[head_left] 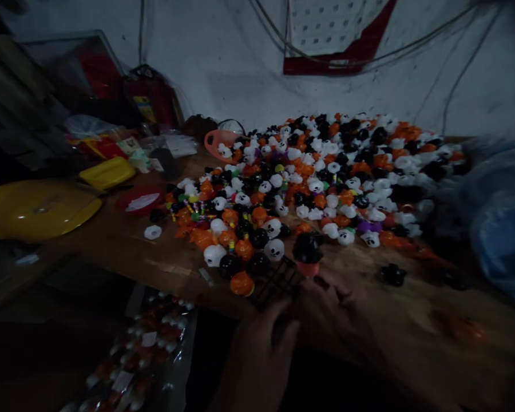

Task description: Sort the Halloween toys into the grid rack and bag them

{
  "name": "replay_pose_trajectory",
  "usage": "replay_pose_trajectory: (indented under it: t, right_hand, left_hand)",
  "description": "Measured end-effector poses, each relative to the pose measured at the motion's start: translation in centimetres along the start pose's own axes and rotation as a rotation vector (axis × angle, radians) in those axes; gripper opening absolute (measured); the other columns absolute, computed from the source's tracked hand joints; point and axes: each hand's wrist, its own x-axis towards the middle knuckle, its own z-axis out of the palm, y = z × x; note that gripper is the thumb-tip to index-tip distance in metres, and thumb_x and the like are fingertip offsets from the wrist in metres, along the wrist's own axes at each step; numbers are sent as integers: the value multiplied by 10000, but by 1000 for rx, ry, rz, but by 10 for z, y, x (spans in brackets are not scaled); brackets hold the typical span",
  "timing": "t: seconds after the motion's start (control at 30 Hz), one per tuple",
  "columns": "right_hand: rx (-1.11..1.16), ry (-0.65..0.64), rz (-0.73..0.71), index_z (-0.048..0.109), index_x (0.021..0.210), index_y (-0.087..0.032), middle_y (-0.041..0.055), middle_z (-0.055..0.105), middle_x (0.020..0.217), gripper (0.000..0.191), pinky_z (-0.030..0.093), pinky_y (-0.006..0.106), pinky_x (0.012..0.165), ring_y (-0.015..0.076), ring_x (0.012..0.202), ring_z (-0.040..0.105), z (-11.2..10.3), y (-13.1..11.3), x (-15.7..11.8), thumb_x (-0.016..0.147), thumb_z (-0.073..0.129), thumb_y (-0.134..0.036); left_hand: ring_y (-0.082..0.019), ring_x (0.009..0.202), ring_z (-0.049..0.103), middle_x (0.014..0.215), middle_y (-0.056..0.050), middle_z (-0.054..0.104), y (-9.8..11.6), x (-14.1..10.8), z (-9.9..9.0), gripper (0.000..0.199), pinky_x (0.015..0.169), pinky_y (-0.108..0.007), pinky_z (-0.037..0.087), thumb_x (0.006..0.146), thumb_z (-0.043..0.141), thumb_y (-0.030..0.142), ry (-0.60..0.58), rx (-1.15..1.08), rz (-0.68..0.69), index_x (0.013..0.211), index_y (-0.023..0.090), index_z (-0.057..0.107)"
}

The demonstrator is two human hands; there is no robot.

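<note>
In the dim head view, my left hand (261, 343) is at the table's front edge, thumb and fingers apart, with nothing visible between them. Just beyond it lies a black grid-like rack (277, 283). My right hand (332, 297) is beside the rack, its fingers closed round a small orange piece (308, 269) with a black top (308, 247). An orange pumpkin piece (242, 283) and a white skull piece (274, 249) sit by the rack. Behind spreads a large heap of small orange, black and white figures (317, 171).
A yellow rounded object (40, 209), a yellow box (107, 173) and a red dish (139, 200) are on the left. A pink basket (217, 143) stands behind. Below left is a clear bag of pieces (141, 349); a blue tub (504, 223) is at right.
</note>
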Motion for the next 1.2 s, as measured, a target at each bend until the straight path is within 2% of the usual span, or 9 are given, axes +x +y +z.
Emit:
replay_pose_trajectory:
  t: [0.13,0.2,0.27,0.33,0.4,0.6,0.73,0.97,1.2]
  right_hand:
    - [-153,17,52,669,995,-209,61,696,914,232,511,370,794,234,860,646,-5,26,17,908,485,-319]
    - [-178,38,68,652,1023,-204,69,688,945,251,499,393,824,242,879,639,1,31,23,914,459,-322]
    - [-151,33,72,634,1039,-208,71,678,961,262,496,396,835,238,877,633,6,32,26,925,431,-328]
    - [-104,9,73,626,1034,-207,70,672,954,268,495,394,837,232,864,627,8,32,27,936,411,-334]
    - [-37,-31,75,622,1040,-206,69,669,964,277,494,385,834,229,872,621,5,35,28,943,400,-339]
    - [156,-125,158,635,935,-197,19,635,764,271,513,297,655,189,730,610,-2,53,30,939,433,-379]
    - [260,-123,167,645,1088,-204,43,688,925,300,539,341,768,215,874,646,0,50,27,932,452,-372]
    - [36,48,116,704,965,-207,28,716,882,203,522,307,721,192,787,656,-2,37,21,878,555,-315]
    - [-14,46,135,686,955,-208,29,708,889,198,501,293,680,184,782,648,-1,44,18,883,551,-334]
  left_hand:
    - [-173,885,682,1028,47,721,21,14,-36,225,824,-295,539,897,506,327,195,424,286,1068,346,651]
    - [-208,1067,614,1161,22,672,29,35,-44,249,958,-365,485,898,510,320,251,585,451,1112,321,636]
    - [-303,1320,398,1394,-26,507,30,60,-42,314,1061,-502,377,895,512,321,273,754,518,1188,266,610]
    - [-370,1419,176,1526,-33,310,24,80,-36,352,1078,-607,290,893,512,339,244,885,508,1223,247,591]
    - [-378,1435,92,1557,-20,226,16,91,-31,318,1080,-636,251,901,495,348,223,952,485,1181,254,613]
    - [-365,1431,143,1540,-42,273,11,92,-27,288,1078,-617,279,911,469,373,269,980,424,1098,238,641]
    - [-342,1432,163,1541,-34,269,11,93,-28,297,1081,-591,301,924,446,360,237,1004,431,1132,254,630]
    - [-341,1422,199,1526,-57,305,7,91,-31,304,1096,-585,287,923,444,341,244,1014,450,1122,220,639]
    - [-332,1425,197,1546,-56,255,7,90,-30,316,1076,-572,319,917,457,387,230,1019,471,1142,227,611]
